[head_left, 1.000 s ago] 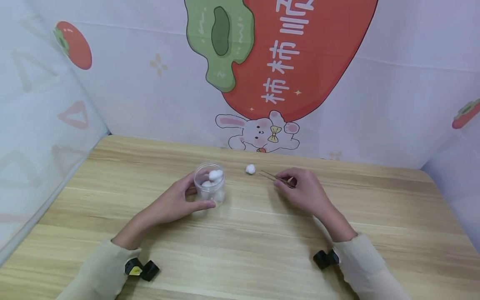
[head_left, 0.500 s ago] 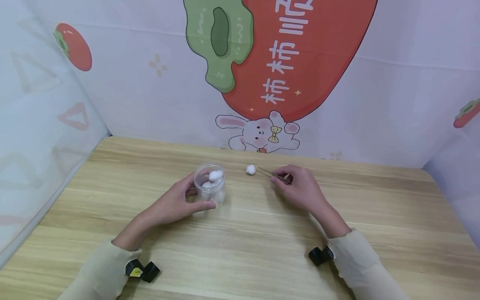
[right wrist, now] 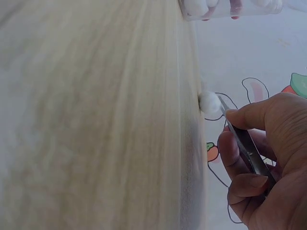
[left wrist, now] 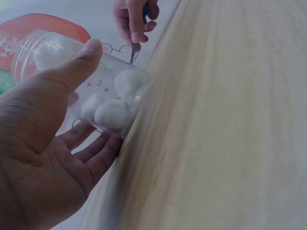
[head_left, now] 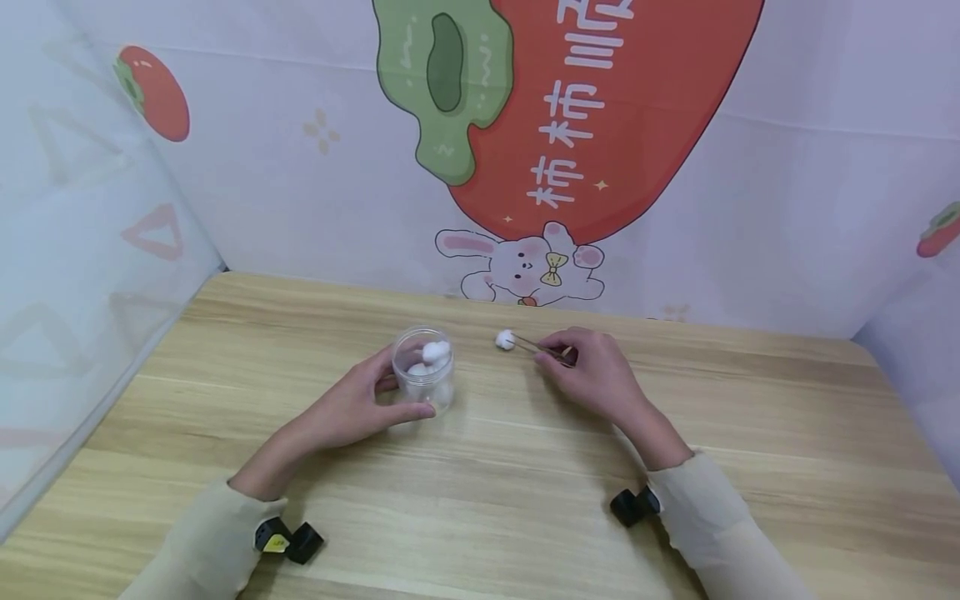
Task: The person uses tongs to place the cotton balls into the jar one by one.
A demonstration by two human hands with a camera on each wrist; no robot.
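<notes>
My left hand [head_left: 352, 404] is wrapped round a clear open-topped plastic jar [head_left: 423, 375], thumb on its near side. Several white cotton balls [left wrist: 112, 112] show through the jar wall, one of them high up near the rim. My right hand [head_left: 592, 371] pinches a pair of metal tweezers [right wrist: 247, 146] between thumb and fingers. Their tips reach a single cotton ball [head_left: 505, 339] lying on the table to the right of the jar, one tip on each side of it in the head view.
The wood-grain table [head_left: 465, 508] runs back to a white printed cloth wall [head_left: 315, 208] with a persimmon and rabbit picture. Black wrist cameras [head_left: 303, 543] stick out from both sleeves, close over the table.
My right hand has moved left, bringing the tweezers from just right of the loose cotton ball to around it. The left hand and jar have stayed in place.
</notes>
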